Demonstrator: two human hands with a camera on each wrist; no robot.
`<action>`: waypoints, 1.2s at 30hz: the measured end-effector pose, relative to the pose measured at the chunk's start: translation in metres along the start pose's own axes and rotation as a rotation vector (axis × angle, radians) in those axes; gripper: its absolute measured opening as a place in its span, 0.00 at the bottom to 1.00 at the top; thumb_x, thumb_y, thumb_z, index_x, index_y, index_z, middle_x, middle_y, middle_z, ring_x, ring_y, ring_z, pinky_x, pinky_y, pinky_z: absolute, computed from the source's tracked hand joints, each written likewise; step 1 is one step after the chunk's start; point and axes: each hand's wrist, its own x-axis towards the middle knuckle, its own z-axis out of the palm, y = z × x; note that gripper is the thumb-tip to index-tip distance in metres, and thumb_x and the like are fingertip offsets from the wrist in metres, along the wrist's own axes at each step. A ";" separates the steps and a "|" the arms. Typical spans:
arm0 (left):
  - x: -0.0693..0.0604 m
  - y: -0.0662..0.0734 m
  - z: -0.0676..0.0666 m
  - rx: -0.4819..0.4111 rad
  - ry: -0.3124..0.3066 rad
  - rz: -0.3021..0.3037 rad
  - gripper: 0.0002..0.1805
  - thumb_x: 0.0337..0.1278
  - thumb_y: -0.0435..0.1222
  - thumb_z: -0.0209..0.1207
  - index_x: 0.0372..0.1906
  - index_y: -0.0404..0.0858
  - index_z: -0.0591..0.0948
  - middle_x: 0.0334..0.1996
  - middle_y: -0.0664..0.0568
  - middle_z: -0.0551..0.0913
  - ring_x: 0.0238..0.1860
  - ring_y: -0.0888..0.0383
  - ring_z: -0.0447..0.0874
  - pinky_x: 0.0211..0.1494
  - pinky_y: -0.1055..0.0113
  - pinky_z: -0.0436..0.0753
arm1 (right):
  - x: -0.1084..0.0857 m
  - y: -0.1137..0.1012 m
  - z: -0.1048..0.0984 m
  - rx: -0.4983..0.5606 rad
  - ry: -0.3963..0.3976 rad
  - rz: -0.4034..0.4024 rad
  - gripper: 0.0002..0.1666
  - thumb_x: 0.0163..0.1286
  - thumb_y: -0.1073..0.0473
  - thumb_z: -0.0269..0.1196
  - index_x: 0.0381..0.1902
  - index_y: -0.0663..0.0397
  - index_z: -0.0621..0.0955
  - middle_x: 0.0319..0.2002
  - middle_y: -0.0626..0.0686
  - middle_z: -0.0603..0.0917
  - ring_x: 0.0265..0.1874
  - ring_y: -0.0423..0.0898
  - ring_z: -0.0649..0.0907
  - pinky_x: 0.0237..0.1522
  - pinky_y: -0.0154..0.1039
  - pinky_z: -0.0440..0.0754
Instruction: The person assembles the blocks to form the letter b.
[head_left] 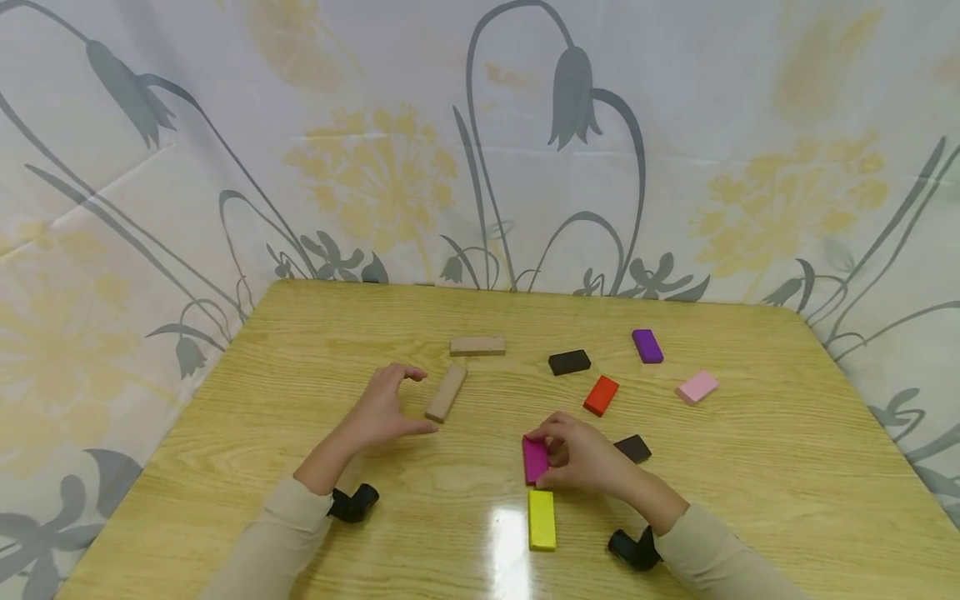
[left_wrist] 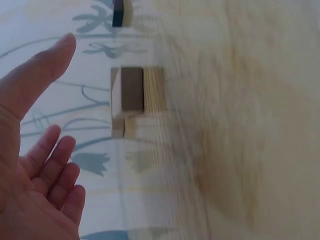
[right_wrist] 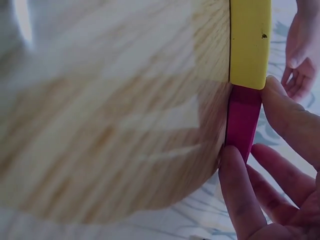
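We note right grip point(head_left: 581, 458) pinching the magenta block point(head_left: 535, 462), which possibly touches the yellow block point(head_left: 542, 521); left grip point(head_left: 377, 408) wide beside a tan block point(head_left: 446, 393).

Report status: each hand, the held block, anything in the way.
Right hand grips magenta block. Left hand empty, beside angled tan block. Yellow block close at magenta block's near end.

Tan blocks point(head_left: 477, 346), two; black blocks point(head_left: 570, 362), two. One purple block point(head_left: 647, 346), one red block point(head_left: 602, 395), one pink block point(head_left: 698, 387), one magenta block point(head_left: 535, 461), one yellow block point(head_left: 542, 520). Hands point(head_left: 377, 410), two.
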 end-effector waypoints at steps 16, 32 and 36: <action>0.030 -0.020 -0.004 -0.021 -0.191 0.087 0.44 0.36 0.41 0.75 0.62 0.36 0.68 0.64 0.42 0.64 0.66 0.39 0.51 0.62 0.43 0.60 | -0.003 0.001 0.000 -0.022 0.002 -0.047 0.20 0.57 0.64 0.68 0.47 0.64 0.80 0.40 0.52 0.78 0.37 0.46 0.81 0.38 0.32 0.79; 0.046 -0.020 -0.003 0.041 -0.378 0.178 0.47 0.35 0.30 0.70 0.68 0.34 0.62 0.68 0.39 0.57 0.67 0.39 0.49 0.61 0.43 0.60 | 0.011 0.001 -0.018 -0.122 0.143 -0.119 0.18 0.60 0.69 0.63 0.49 0.65 0.78 0.44 0.58 0.80 0.37 0.49 0.80 0.42 0.40 0.79; 0.049 -0.022 -0.002 0.045 -0.404 0.175 0.48 0.34 0.28 0.68 0.68 0.35 0.61 0.68 0.40 0.56 0.67 0.40 0.48 0.60 0.45 0.62 | 0.019 0.005 -0.021 -0.123 0.172 -0.152 0.17 0.60 0.71 0.63 0.49 0.66 0.78 0.44 0.60 0.81 0.37 0.51 0.80 0.42 0.41 0.79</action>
